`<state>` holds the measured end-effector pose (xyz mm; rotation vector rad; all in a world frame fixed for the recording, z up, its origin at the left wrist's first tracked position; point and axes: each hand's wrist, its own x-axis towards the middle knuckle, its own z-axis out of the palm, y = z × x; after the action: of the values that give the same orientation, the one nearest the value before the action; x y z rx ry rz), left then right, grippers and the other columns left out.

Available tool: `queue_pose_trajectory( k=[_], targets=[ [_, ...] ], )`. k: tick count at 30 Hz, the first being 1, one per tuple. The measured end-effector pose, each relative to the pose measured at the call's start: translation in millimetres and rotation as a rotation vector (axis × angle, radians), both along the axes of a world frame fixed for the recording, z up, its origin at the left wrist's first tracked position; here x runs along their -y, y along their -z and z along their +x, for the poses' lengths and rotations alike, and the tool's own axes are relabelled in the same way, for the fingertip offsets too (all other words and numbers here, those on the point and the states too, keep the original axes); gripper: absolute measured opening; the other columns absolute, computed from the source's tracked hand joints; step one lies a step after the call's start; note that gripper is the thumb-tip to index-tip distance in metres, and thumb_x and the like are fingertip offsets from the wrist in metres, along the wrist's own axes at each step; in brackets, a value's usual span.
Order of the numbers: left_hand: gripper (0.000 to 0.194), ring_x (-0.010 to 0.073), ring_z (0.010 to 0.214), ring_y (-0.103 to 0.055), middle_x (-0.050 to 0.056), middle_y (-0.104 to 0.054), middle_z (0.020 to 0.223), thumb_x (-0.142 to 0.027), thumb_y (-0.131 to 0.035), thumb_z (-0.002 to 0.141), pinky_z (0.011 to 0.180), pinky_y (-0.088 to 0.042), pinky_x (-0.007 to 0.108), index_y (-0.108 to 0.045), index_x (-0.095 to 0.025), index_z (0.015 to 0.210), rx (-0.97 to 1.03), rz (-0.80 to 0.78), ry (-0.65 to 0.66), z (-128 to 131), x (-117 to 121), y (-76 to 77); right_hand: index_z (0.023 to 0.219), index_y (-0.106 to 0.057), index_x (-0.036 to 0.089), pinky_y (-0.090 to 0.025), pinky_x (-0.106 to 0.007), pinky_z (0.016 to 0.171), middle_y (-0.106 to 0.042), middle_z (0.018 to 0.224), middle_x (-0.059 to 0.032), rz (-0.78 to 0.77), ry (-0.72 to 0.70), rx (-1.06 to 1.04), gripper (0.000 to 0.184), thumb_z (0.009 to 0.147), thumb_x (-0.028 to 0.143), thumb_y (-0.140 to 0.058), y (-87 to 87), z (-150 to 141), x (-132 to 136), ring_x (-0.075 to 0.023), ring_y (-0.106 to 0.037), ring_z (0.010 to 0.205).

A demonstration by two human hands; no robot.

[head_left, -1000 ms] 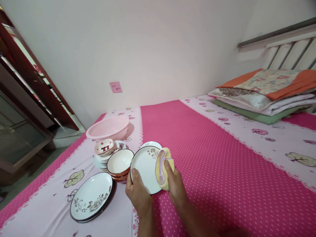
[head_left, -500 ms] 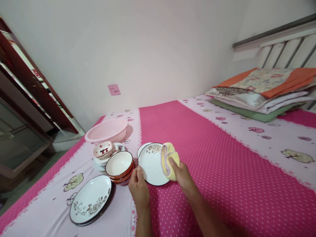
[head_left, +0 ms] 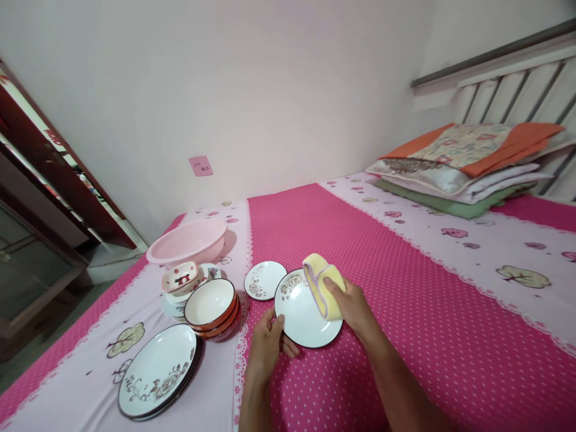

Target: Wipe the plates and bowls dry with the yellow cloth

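Note:
A white plate (head_left: 299,318) with a dark rim and brown flowers is held above the pink bedspread. My left hand (head_left: 269,342) grips its left edge, thumb on top and fingers underneath. In my right hand (head_left: 348,300) is a folded yellow cloth (head_left: 320,281) with purple edging, lying against the plate's right side. Just behind, a similar smaller-looking plate (head_left: 266,277) rests on the bed. To the left of my left hand stand stacked orange-brown bowls (head_left: 211,306) with white insides. Nearer me lies a stack of larger flowered plates (head_left: 159,369).
A pink basin (head_left: 186,240) stands near the wall at the back left. Before it, a small patterned dish (head_left: 180,277) sits on stacked plates. Folded bedding (head_left: 463,171) is piled by the white headboard (head_left: 513,96) at the right.
The held plate has moved right and toward me, uncovering the plate behind it. My left hand's fingers now show beneath the plate. The cloth has moved right along with the plate.

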<state>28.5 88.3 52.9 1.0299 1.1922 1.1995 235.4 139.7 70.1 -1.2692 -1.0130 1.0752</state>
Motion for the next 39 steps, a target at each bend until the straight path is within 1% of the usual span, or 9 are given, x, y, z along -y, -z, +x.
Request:
queue_pose_trajectory(
  k=[4,9,14,16,19,25,29,34,39],
  targets=[
    [0.059,0.019,0.037,-0.061,0.002,-0.064,0.044,-0.063,-0.078,0.073,0.04,-0.041,0.023,-0.063,-0.012,0.098,0.071,-0.036,-0.079,9,-3,4.8,0.094,-0.077,0.015,-0.055,-0.034,0.057,-0.079,0.079,-0.0095,-0.01,0.099,-0.047,0.05,0.078,0.062,-0.075,6.3,-1,-4,-0.0289,-0.074,0.068],
    [0.05,0.0177,0.042,-0.064,0.002,-0.066,0.049,-0.052,-0.083,0.068,0.043,-0.045,0.023,-0.063,-0.013,0.092,0.176,-0.069,-0.264,18,-9,12.2,0.106,-0.078,0.015,-0.061,-0.039,0.071,-0.082,0.096,-0.0133,-0.009,0.212,-0.181,0.054,0.08,0.063,-0.074,12.6,3,-5,-0.0328,-0.078,0.085],
    [0.028,0.0168,0.045,-0.067,0.001,-0.069,0.055,-0.034,-0.076,0.077,0.046,-0.052,0.024,-0.06,-0.016,0.092,0.267,-0.072,-0.459,16,-17,21.5,0.124,-0.073,0.017,-0.064,-0.042,0.083,-0.08,0.116,-0.0139,0.029,0.222,-0.391,0.061,0.084,0.063,-0.071,12.1,5,-6,-0.0325,-0.078,0.101],
    [0.02,0.0165,0.049,-0.07,0.002,-0.07,0.059,-0.027,-0.073,0.081,0.051,-0.056,0.024,-0.059,-0.017,0.089,0.297,-0.067,-0.528,13,-20,24.0,0.127,-0.072,0.016,-0.064,-0.044,0.087,-0.079,0.12,-0.0147,0.047,0.223,-0.451,0.064,0.085,0.064,-0.07,12.0,5,-7,-0.0327,-0.077,0.104],
    [0.014,0.0165,0.055,-0.073,0.003,-0.072,0.065,-0.02,-0.072,0.084,0.058,-0.061,0.026,-0.059,-0.017,0.09,0.334,-0.06,-0.599,8,-24,25.9,0.127,-0.071,0.015,-0.064,-0.045,0.089,-0.078,0.122,-0.015,0.061,0.216,-0.507,0.064,0.084,0.063,-0.073,12.4,4,-8,-0.0328,-0.077,0.105],
    [0.007,0.0164,0.059,-0.075,0.005,-0.074,0.069,-0.012,-0.065,0.09,0.065,-0.064,0.027,-0.059,-0.016,0.092,0.403,-0.066,-0.658,5,-32,25.7,0.124,-0.072,0.015,-0.064,-0.046,0.089,-0.078,0.122,-0.0148,0.073,0.197,-0.578,0.061,0.084,0.061,-0.074,9.4,2,-7,-0.0333,-0.076,0.106],
    [0.011,0.0163,0.061,-0.076,0.003,-0.074,0.07,-0.011,-0.067,0.09,0.066,-0.065,0.026,-0.058,-0.017,0.088,0.446,-0.067,-0.679,5,-35,25.9,0.123,-0.073,0.016,-0.064,-0.046,0.088,-0.079,0.119,-0.0143,0.068,0.182,-0.6,0.059,0.085,0.061,-0.075,8.2,2,-7,-0.0334,-0.076,0.105],
    [0.014,0.0157,0.063,-0.076,0.002,-0.071,0.071,-0.009,-0.06,0.095,0.067,-0.065,0.025,-0.056,-0.017,0.085,0.49,-0.077,-0.715,6,-41,26.2,0.123,-0.073,0.018,-0.064,-0.045,0.089,-0.079,0.12,-0.0125,0.069,0.166,-0.629,0.056,0.086,0.059,-0.075,11.2,2,-8,-0.0322,-0.076,0.107],
    [0.016,0.0139,0.07,-0.076,0.003,-0.072,0.08,-0.009,-0.056,0.098,0.079,-0.066,0.03,-0.058,-0.018,0.084,0.539,-0.077,-0.75,9,-46,24.8,0.12,-0.074,0.018,-0.065,-0.043,0.089,-0.08,0.117,-0.0111,0.074,0.146,-0.65,0.052,0.085,0.056,-0.077,14.2,-1,-10,-0.0314,-0.077,0.106]
  ],
)
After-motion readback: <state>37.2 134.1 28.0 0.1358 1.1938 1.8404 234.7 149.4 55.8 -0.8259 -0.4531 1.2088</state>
